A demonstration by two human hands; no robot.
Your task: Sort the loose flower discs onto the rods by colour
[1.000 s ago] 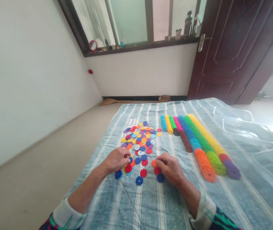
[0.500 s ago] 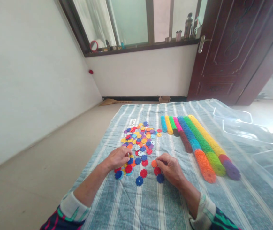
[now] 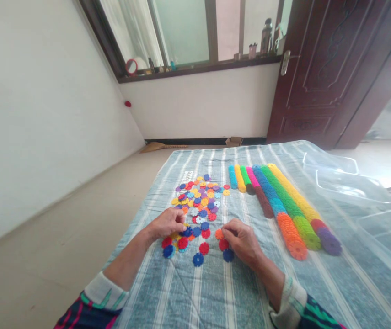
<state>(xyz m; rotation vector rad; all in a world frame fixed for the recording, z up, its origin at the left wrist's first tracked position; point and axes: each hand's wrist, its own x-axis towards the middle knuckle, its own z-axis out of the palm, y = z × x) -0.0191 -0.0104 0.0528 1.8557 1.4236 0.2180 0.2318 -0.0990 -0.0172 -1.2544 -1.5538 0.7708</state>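
Notched plastic snowflake discs in mixed colours lie in a loose pile (image 3: 198, 198) on the striped cloth. My left hand (image 3: 168, 224) pinches at a blue disc (image 3: 187, 231) on the pile's near side, thumb and fingers together. Between thumb and fingertips of my right hand (image 3: 242, 238) is the edge of an orange disc (image 3: 219, 234). Just below it are a red disc (image 3: 223, 245) and a dark blue disc (image 3: 228, 255). Between the hands lie another red disc (image 3: 204, 248) and a dark blue disc (image 3: 198, 260).
Long rows of stacked discs (image 3: 284, 201), grouped by colour, lie right of the pile. Clear plastic boxes (image 3: 351, 187) stand along the right side of the striped cloth (image 3: 250, 292). A wooden door (image 3: 318, 91) and a windowsill (image 3: 198, 68) are beyond.
The fingers of my left hand have closed in on the blue disc. My right hand keeps its pinch on the orange disc. The view has shifted slightly.
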